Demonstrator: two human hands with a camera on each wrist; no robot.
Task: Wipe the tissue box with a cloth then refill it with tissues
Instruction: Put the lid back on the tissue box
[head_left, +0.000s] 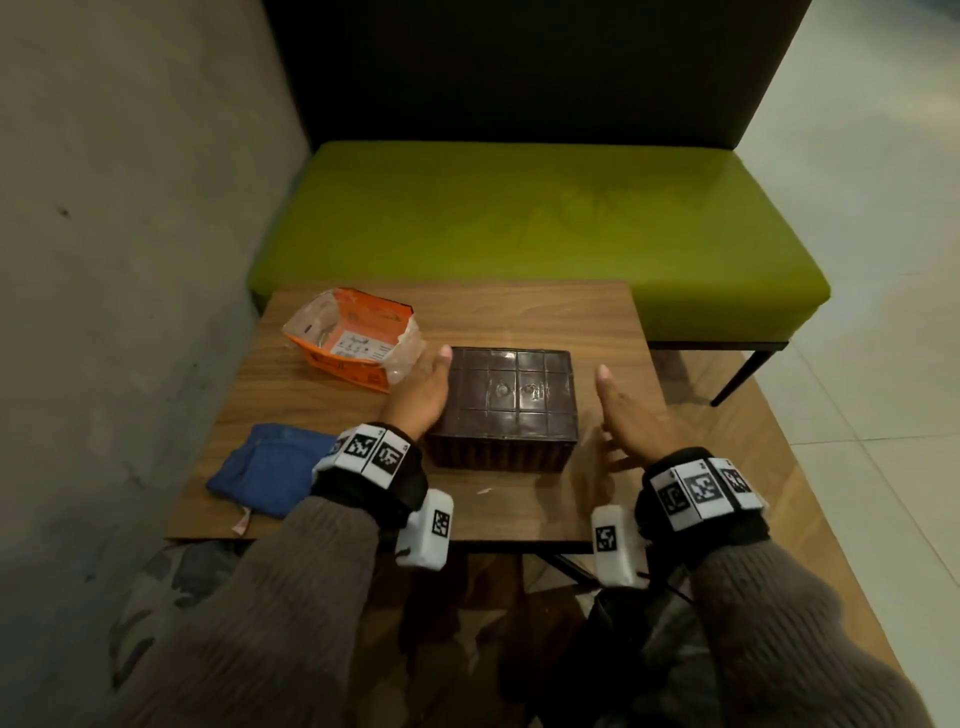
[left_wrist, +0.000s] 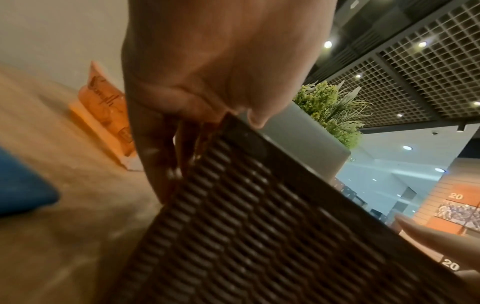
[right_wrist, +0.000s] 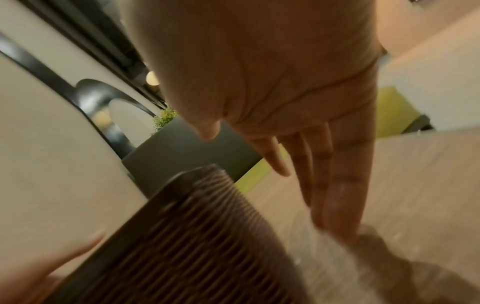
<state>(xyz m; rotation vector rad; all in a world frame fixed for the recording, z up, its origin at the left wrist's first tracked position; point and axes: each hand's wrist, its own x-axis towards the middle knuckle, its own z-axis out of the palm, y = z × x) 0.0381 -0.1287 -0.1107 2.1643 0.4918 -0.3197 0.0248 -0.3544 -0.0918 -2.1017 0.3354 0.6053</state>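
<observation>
A dark brown ribbed tissue box (head_left: 506, 405) stands mid-table with its gridded top closed. My left hand (head_left: 421, 389) lies flat against the box's left side, fingers straight, thumb along the top edge. The left wrist view shows those fingers (left_wrist: 155, 160) running down beside the ribbed wall (left_wrist: 259, 226). My right hand (head_left: 628, 421) is spread open to the right of the box, a small gap away; the right wrist view shows the fingers (right_wrist: 337, 174) clear of the box (right_wrist: 194, 236). A folded blue cloth (head_left: 270, 467) lies at the near left. An opened orange tissue pack (head_left: 353, 338) lies at the far left.
The small wooden table (head_left: 519, 317) stands against a grey wall (head_left: 130, 234) on the left. A green bench (head_left: 545, 223) with a dark backrest sits just beyond it. Pale tiled floor (head_left: 883, 260) lies to the right.
</observation>
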